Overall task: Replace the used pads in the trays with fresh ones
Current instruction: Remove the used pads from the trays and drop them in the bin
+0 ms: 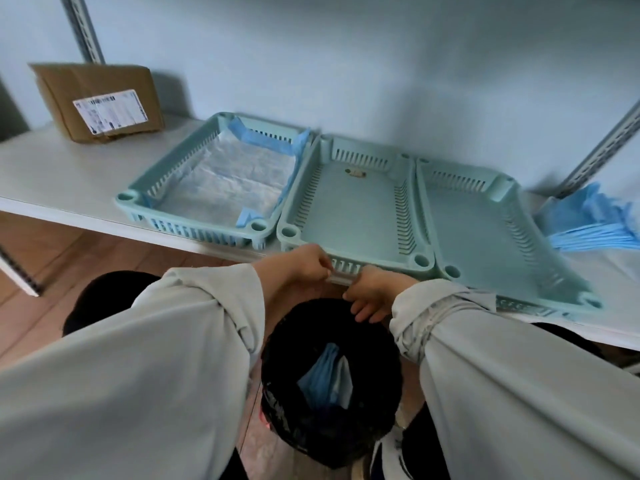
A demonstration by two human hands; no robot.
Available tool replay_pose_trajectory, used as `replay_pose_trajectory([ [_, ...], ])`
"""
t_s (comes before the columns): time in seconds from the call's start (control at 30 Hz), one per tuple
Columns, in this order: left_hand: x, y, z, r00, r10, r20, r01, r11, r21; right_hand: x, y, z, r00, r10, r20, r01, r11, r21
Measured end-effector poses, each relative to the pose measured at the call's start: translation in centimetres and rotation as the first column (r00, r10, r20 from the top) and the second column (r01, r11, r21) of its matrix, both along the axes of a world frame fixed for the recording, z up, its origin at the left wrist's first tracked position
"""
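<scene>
Wall: pale blue, with slotted metal uprights behind a white shelf (69, 181).
Sleeves: grey, reaching in from the bottom corners.
Trays: three mint slotted trays side by side on the shelf; left tray (138, 199) lined with a white, blue-edged pad (225, 181); middle tray (360, 202) and right tray (485, 220) bare.
Bin: black-lined bin (277, 375) on the floor under the shelf edge, crumpled blue pad (325, 375) inside.
Box: cardboard box (100, 98) at far left.
Fresh pads: blue stack (588, 223) at far right.
Left hand (304, 261): fingers curled at the middle tray's front edge; whether they grasp it I cannot tell.
Right hand (370, 296): fingers loosely curled over the bin, holding nothing.
</scene>
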State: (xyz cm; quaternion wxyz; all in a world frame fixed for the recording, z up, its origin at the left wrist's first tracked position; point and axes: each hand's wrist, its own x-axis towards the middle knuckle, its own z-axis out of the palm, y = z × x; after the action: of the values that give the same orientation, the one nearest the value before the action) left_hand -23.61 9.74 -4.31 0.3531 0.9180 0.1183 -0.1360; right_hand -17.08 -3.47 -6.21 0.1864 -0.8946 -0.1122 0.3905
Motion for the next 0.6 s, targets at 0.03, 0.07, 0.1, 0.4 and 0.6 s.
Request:
replay_pose_trajectory([
  [0.03,0.1,0.3,0.6,1.000,0.008,0.007,-0.008,1.000,-0.004,0.2,0.3,0.7,1.000,0.017,0.005,-0.017,1.000,0.001],
  [0.07,0.3,0.5,1.3,1.000,0.013,0.008,-0.013,1.000,-0.013,0.5,0.6,1.5,0.999,0.037,0.010,-0.037,0.999,-0.005],
  [0.1,0.4,0.7,1.9,1.000,0.019,0.003,-0.019,1.000,-0.024,0.8,0.9,2.3,0.998,0.067,0.017,-0.067,0.998,-0.021],
  [0.4,2.9,2.1,4.7,0.994,0.079,0.068,-0.076,0.996,-0.055,3.9,2.9,7.7,0.987,0.056,0.154,-0.067,0.996,0.067],
  [0.6,5.2,5.1,4.2,0.971,0.155,0.185,-0.154,0.988,-0.020,5.8,5.3,6.9,0.969,0.066,0.238,-0.090,0.992,0.093],
])
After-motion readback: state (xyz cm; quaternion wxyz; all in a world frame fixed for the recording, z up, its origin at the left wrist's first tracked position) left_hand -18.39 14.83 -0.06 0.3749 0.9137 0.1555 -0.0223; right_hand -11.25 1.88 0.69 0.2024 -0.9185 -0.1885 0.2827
